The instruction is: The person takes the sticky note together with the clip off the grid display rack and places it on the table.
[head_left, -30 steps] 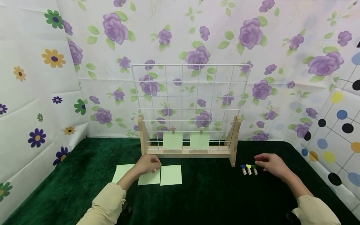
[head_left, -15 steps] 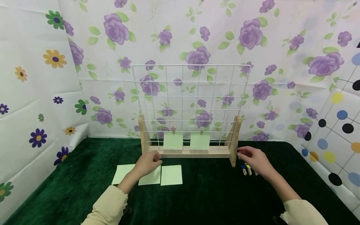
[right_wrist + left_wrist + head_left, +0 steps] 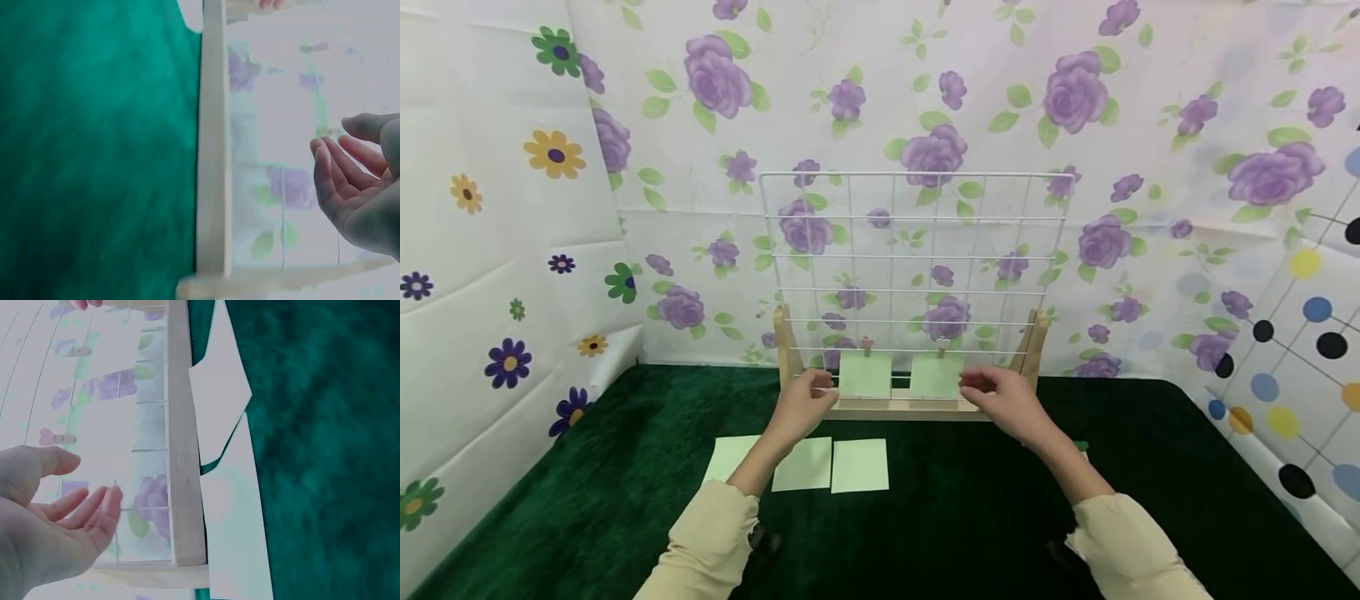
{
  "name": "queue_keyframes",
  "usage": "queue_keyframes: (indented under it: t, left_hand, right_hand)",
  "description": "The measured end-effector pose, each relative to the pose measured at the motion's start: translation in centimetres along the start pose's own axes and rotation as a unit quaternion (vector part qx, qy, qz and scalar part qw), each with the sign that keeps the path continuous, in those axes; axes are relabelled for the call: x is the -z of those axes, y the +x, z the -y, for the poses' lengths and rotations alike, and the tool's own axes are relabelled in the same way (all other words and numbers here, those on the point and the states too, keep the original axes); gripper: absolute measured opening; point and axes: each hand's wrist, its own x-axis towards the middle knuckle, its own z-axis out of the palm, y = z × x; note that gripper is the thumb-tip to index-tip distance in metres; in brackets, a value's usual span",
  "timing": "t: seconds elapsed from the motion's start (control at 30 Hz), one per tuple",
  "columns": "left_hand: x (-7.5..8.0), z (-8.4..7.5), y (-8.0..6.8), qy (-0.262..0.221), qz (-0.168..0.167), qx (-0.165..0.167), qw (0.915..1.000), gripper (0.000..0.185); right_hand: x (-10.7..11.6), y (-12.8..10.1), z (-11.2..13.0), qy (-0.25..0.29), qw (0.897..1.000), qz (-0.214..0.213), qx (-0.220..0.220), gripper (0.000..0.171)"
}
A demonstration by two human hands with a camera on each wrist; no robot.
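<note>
Both hands hover empty, fingers relaxed and apart, before the rack (image 3: 910, 406): left hand (image 3: 806, 406) beside the left note (image 3: 865, 375), right hand (image 3: 1004, 402) beside the right note (image 3: 934, 375). Small pegs (image 3: 867, 343) pin these thin square papers to the wire grid so they hang flat. Three more sheets (image 3: 860, 464) lie on the plush green surface (image 3: 955, 517), within reach

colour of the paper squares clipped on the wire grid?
Pale green, both paper squares; clearest in the head view, hanging from small clips on the wire grid.
</note>
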Motion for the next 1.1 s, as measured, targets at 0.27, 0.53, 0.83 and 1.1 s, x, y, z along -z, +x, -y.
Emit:
queue_keyframes:
  t: [0.27,0.53,0.83,1.1]
  left_hand:
    - [-0.4,-1.0,1.4,-0.036,-0.024,0.009,0.999,0.039]
    - [-0.6,-1.5,2.6,-0.059,-0.031,0.035,0.9972,0.036]
    - [-1.0,-1.4,3.3,-0.078,-0.047,0.049,0.9946,0.031]
    - [-1.2,-1.1,3.8,-0.104,-0.072,0.07,0.9896,0.026]
  right_hand:
    - [-2.8,3.2,4.1,-0.027,0.998,0.0,0.056,0.027]
    - [-4.6,6.2,7.3,-0.016,0.998,0.01,0.054,0.031]
    - [-6.4,8.6,9.0,-0.043,0.998,0.007,0.036,0.033]
    - [-7.9,9.4,8.9,-0.003,1.0,0.01,0.012,0.032]
